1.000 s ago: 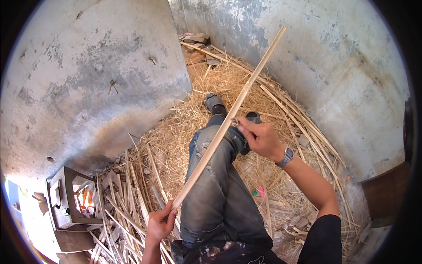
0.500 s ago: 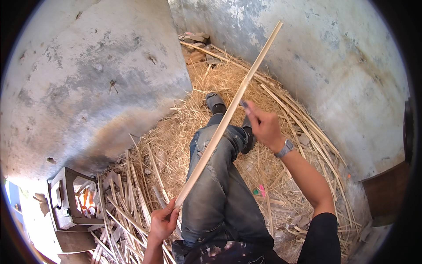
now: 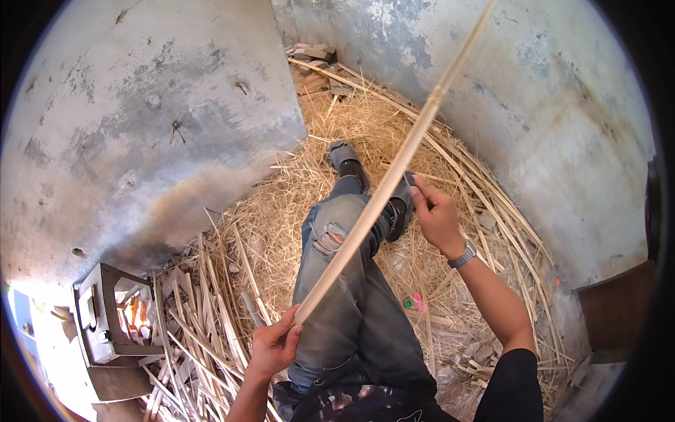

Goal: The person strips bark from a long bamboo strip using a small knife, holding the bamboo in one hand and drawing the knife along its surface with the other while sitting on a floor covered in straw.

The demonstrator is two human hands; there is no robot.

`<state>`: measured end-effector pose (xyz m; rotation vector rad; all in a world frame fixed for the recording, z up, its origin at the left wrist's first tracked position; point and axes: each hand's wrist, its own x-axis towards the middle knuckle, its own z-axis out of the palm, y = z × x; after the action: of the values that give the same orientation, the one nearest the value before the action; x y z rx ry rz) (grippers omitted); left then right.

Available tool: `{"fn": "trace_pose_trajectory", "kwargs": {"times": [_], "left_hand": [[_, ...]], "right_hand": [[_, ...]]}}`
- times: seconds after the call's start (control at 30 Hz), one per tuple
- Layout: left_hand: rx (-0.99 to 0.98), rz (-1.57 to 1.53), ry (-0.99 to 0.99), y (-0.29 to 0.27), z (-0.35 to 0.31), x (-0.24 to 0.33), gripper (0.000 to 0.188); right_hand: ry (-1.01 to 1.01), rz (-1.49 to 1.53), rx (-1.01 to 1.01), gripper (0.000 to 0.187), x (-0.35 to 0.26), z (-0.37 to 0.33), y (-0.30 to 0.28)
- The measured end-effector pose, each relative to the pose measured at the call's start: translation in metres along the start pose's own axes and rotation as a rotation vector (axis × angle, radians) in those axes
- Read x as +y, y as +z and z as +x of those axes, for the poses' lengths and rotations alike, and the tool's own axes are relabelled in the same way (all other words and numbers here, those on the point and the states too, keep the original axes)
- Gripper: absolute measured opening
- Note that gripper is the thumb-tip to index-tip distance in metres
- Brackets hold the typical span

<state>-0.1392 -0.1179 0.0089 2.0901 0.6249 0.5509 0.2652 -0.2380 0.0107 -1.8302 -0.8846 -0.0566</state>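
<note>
A long, pale split bamboo strip (image 3: 376, 204) slants across my legs, from the lower left up past the picture's top edge. My left hand (image 3: 274, 346) pinches its near end between thumb and fingers, beside my left thigh. To the right of the strip, my right hand (image 3: 437, 216) is closed on a small dark grey blade-like tool (image 3: 409, 180); its exact kind is hard to make out. The tool's tip is near the strip's right edge, and I cannot tell whether they touch. A joint ring shows on the upper part of the strip, which is slightly blurred.
Straw-like shavings (image 3: 274, 204) cover the floor around my feet. Bamboo strips (image 3: 211, 330) are heaped at left, and more long strips (image 3: 485, 190) lie along the curved right wall (image 3: 562, 141). A box-like frame (image 3: 105, 316) stands at far left. Small pink and green objects (image 3: 415, 302) lie right of my legs.
The strip has risen and shifted up and right, its far end now out of the picture. My left hand moved slightly right. My right hand moved a little lower and right with the tool.
</note>
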Motion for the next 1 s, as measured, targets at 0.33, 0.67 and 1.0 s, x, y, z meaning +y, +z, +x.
{"fn": "trace_pose_trajectory", "kwargs": {"times": [0.33, 0.67, 1.0], "left_hand": [[-0.001, 0.071, -0.071, -0.012, 0.005, -0.005, 0.040], [-0.007, 0.099, -0.022, -0.009, 0.004, 0.002, 0.038], [0.025, -0.010, -0.055, 0.000, 0.004, -0.001, 0.038]], "right_hand": [[-0.290, -0.111, 0.121, 0.033, -0.037, 0.038, -0.028], [-0.376, -0.165, 0.003, 0.030, -0.035, 0.033, -0.008], [-0.284, -0.146, -0.088, 0.030, -0.044, 0.030, -0.008]]}}
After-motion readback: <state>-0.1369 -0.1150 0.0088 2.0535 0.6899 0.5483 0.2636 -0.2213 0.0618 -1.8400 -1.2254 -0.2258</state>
